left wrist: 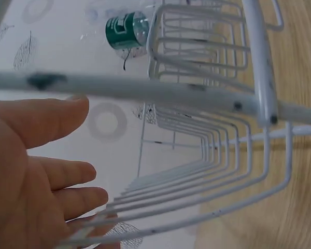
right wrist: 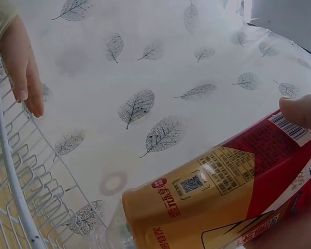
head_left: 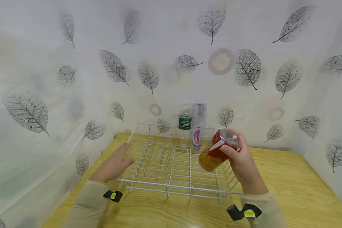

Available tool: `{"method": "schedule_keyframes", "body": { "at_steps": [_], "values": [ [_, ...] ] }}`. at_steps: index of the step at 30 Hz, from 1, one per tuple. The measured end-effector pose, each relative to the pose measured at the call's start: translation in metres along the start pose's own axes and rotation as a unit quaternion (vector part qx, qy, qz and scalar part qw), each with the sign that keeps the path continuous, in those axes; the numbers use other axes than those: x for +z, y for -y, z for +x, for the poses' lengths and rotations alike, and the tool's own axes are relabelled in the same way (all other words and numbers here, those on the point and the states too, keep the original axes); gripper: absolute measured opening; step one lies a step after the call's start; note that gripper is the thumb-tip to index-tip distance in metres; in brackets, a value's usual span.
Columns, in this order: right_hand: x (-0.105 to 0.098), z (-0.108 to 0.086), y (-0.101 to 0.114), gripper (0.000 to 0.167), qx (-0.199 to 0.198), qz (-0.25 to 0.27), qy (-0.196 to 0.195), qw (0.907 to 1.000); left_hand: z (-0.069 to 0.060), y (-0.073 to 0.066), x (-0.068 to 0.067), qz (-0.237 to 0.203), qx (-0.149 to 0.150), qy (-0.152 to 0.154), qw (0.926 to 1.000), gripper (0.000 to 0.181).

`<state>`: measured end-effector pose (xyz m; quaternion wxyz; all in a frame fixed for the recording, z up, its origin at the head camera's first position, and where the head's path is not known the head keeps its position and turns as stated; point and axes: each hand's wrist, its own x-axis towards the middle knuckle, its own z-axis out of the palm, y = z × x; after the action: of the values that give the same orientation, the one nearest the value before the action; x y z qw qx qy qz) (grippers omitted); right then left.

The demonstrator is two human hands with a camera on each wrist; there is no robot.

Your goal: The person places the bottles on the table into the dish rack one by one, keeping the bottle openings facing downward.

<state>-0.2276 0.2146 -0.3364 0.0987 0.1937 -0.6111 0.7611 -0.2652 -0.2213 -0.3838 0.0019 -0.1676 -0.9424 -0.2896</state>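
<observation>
My right hand [head_left: 246, 163] grips a plastic bottle with a red and gold label [head_left: 215, 153]. The bottle is tilted above the right part of a white wire dish rack [head_left: 167, 185], one clear end up towards the hand. In the right wrist view the bottle's label [right wrist: 197, 197] shows a barcode and a QR code. My left hand [head_left: 114, 163] is at the rack's left side, thumb apart from the fingers, holding nothing. In the left wrist view the left hand's fingertips [left wrist: 85, 202] lie close to the side wires; whether they touch is unclear.
At the rack's back stand two clear bottles: a green-labelled bottle [head_left: 185, 123] and, to its right, a bottle with a purple and white label [head_left: 197, 139]. Rows of wire prongs [head_left: 165, 155] fill the rack's left half. A leaf-patterned sheet [head_left: 171, 79] surrounds the wooden table [head_left: 296, 190].
</observation>
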Motion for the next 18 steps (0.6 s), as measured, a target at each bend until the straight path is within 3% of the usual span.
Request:
{"method": "schedule_keyframes", "body": {
  "at_steps": [9,18],
  "values": [
    [-0.006,0.011,0.007,0.05,-0.001,-0.026,0.002,0.9997,0.002,0.023,-0.001,-0.073,-0.06,0.037,0.9948,0.081],
    [-0.008,0.021,0.014,0.05,0.011,-0.074,-0.01,0.9971,0.001,0.027,0.002,-0.138,-0.068,0.037,0.9875,0.065]
  ]
}}
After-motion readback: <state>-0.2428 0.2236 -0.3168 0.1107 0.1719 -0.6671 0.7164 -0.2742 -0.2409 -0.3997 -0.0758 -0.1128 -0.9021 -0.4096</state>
